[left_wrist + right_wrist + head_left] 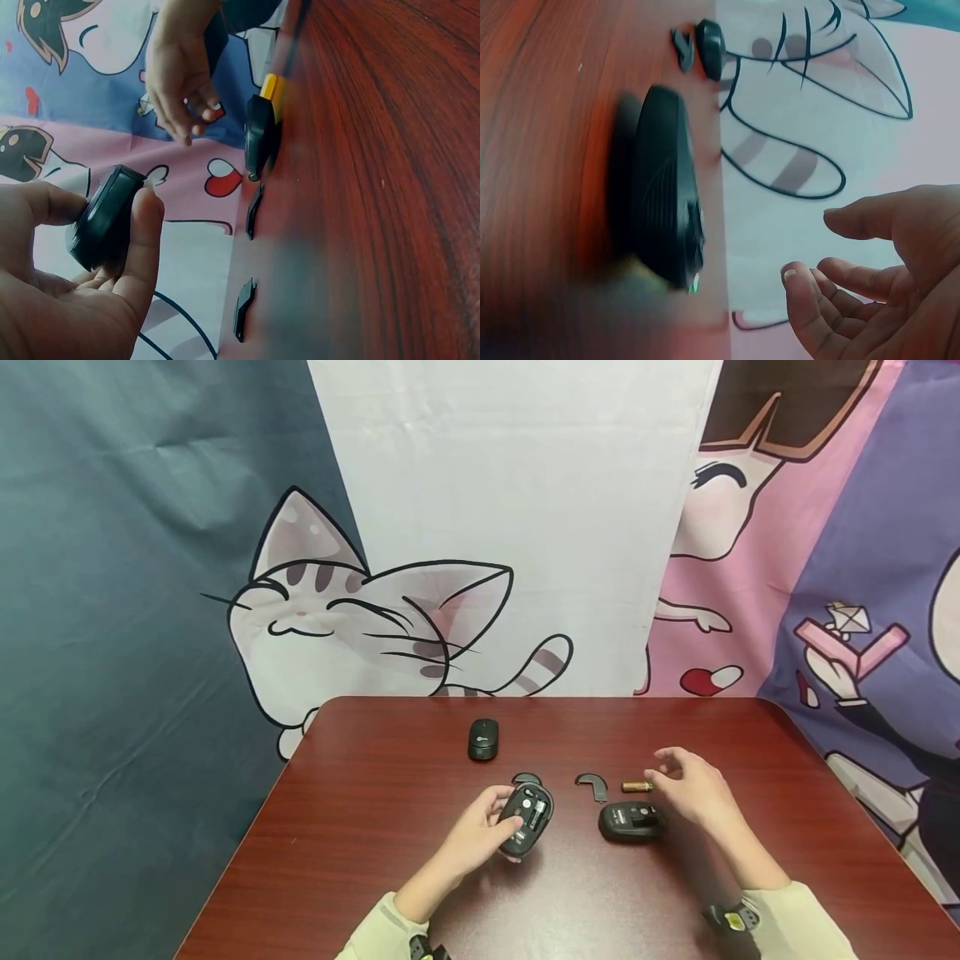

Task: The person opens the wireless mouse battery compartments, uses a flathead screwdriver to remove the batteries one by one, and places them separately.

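Note:
My left hand (476,828) grips a black computer mouse (529,837), tilted with its underside up and its battery compartment uncovered; the thumb lies across its lower part. Over the right side of the table my right hand (692,787) hovers, holding nothing, with thumb and fingers loosely bent and apart in the right wrist view. Just left of its fingertips lies a gold-coloured battery (634,787). A second black mouse (624,823) rests upside down nearer to me, its battery slot exposed. Two curved black covers (597,783) lie on the table, one partly hidden behind the held mouse.
Another black mouse (483,739) stands upright toward the back of the reddish-brown wooden table (337,860). Behind the table's far edge hangs a printed cloth (525,485) with a cartoon cat. A band with a small device (733,918) sits on the right wrist.

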A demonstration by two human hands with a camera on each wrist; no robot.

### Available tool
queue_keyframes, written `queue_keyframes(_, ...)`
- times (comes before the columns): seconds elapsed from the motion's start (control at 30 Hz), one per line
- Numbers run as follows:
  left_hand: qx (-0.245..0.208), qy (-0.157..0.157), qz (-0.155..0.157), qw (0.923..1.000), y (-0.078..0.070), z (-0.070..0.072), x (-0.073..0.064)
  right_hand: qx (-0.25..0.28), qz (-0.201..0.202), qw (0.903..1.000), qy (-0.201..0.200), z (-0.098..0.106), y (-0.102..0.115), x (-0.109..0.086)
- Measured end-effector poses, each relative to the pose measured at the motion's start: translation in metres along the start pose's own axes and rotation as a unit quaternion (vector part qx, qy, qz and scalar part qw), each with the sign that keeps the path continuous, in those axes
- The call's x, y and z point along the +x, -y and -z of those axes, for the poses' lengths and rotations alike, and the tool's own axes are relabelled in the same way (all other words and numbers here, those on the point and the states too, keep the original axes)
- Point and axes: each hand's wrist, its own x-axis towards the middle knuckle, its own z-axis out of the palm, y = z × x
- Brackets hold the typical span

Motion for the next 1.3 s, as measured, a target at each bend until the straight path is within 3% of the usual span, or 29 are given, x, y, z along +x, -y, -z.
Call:
queue_keyframes(0.47,0.006,0.002,-0.025,0.9997,-0.001,0.005,0.001,-0.023,-0.03,0.9992,-0.015,0.018,-0.048,-0.008)
queue_keyframes(0.8,-0.022,0.012,-0.03,0.9992,-0.001,0.006,0.002,-0.037,-0.058,0.9976,0.002,0.021,-0.071,-0.01)
queue_keyframes(1.3,-0.012,0.009,-0.034,0.9993,-0.002,0.008,0.001,-0.05,-0.082,0.9946,0.04,0.014,-0.092,-0.006)
